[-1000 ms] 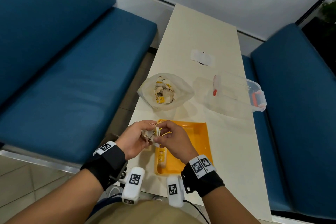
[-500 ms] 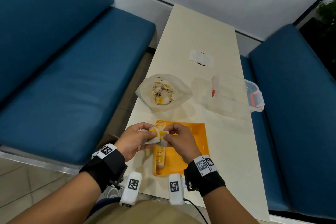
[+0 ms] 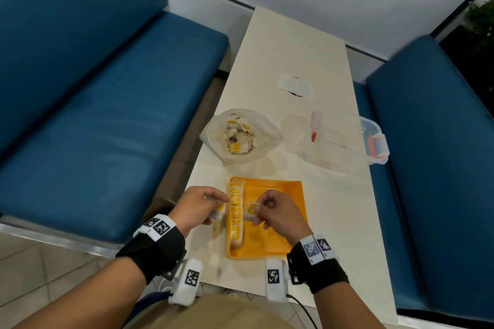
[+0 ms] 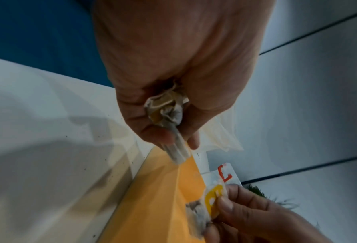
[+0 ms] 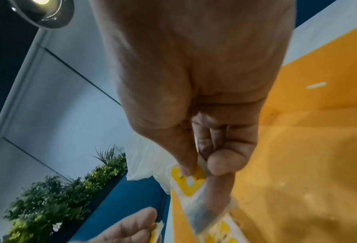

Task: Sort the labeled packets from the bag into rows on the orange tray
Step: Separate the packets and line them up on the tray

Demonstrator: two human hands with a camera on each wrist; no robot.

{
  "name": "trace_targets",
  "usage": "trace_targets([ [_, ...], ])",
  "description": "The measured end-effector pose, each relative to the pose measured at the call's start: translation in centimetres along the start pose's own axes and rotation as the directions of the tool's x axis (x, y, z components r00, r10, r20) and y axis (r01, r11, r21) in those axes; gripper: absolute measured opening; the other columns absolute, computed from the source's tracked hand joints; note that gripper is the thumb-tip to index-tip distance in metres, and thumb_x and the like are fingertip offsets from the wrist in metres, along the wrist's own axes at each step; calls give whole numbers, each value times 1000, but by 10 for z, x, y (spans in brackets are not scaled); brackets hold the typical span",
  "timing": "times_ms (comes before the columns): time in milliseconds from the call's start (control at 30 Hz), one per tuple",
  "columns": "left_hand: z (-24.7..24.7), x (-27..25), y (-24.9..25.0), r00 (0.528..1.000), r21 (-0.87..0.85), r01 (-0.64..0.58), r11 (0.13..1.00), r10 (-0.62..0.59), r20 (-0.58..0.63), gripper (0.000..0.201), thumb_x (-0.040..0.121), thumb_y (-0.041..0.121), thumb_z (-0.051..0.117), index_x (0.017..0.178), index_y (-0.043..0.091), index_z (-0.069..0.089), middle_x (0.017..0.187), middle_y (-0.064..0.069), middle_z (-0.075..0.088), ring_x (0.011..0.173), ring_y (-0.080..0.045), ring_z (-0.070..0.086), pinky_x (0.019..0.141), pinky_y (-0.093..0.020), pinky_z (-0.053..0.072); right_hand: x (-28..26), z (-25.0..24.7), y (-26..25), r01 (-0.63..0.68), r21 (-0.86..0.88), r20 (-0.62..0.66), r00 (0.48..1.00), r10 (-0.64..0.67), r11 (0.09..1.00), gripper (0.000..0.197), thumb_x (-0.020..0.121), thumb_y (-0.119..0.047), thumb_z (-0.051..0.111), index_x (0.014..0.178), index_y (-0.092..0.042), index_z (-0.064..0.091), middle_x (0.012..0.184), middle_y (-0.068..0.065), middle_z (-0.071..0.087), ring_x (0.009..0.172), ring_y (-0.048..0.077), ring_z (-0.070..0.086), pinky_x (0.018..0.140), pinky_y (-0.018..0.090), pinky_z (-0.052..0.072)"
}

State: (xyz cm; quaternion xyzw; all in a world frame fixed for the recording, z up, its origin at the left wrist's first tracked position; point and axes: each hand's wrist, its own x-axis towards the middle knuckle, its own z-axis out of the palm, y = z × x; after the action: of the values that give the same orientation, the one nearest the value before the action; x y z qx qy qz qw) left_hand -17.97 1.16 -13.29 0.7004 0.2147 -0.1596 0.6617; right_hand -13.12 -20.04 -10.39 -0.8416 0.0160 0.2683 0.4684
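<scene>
Both hands pinching | left hand [image 3: 199, 205]: crumpled packets [image 4: 167, 108], labels hidden | right hand [image 3: 278, 212]: one packet [image 3: 251, 209]

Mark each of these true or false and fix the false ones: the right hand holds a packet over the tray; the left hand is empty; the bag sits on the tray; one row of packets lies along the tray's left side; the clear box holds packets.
1. The right hand pinches a packet over the orange tray. True.
2. The left hand is empty. False: its grip is closed on a bunch of packets.
3. The bag sits on the tray. False: it rests on the table, beyond the tray's far edge.
4. One row of packets lies along the tray's left side. True.
5. The clear box holds packets. False: no packets show in it.
</scene>
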Motion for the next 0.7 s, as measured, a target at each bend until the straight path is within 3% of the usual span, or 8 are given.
trace_targets([
  [100, 3, 3, -5, 999, 177, -35, 984, 37, -7, 25, 98, 9, 60, 90, 23, 79, 99, 2, 69, 79, -14, 63, 53, -21, 50, -5, 5, 6, -34, -97, 68, 997, 40, 995, 7, 91, -9, 64, 88, -11, 58, 66, 9, 69, 61, 20, 70, 45, 21, 41],
  [200, 7, 5, -7, 999, 230, -27, 973, 35, -30, 12, 95, 20, 68, 88, 20, 78, 94, 1, 72, 79, -16, 66, 53, -24, 53, -8, 12, 12, -55, -181, 113, 991, 77, 982, 8, 89, -12, 65, 86, -15, 59, 66, 10, 71, 58, 18, 66, 49, 22, 40],
  [367, 9, 6, -10, 999, 290, 28, 957, -41, 36, 26, 74, 43, 88, 75, 18, 79, 76, -1, 74, 66, -12, 63, 52, -25, 50, -7, 28, 20, -94, -258, 183, 973, 144, 962, 11, 82, -8, 66, 84, -18, 61, 65, 6, 70, 60, 19, 70, 66, 37, 56],
  [467, 12, 9, -15, 995, 344, 53, 937, -79, 63, 28, 69, 41, 92, 70, 17, 79, 67, -1, 71, 59, -11, 59, 51, -25, 48, -6, 36, 23, -90, -325, 193, 968, 159, 941, 12, 81, -9, 65, 83, -20, 60, 71, 7, 71, 64, 20, 72, 73, 41, 59],
  [700, 14, 11, -20, 994, 315, 70, 947, -93, 59, 27, 69, 39, 91, 70, 15, 79, 69, -7, 72, 61, -13, 59, 52, -25, 48, -6, 49, 29, -87, -351, 89, 988, 126, 932, 13, 82, -10, 64, 81, -18, 54, 73, 7, 69, 60, 21, 73, 66, 45, 61],
])
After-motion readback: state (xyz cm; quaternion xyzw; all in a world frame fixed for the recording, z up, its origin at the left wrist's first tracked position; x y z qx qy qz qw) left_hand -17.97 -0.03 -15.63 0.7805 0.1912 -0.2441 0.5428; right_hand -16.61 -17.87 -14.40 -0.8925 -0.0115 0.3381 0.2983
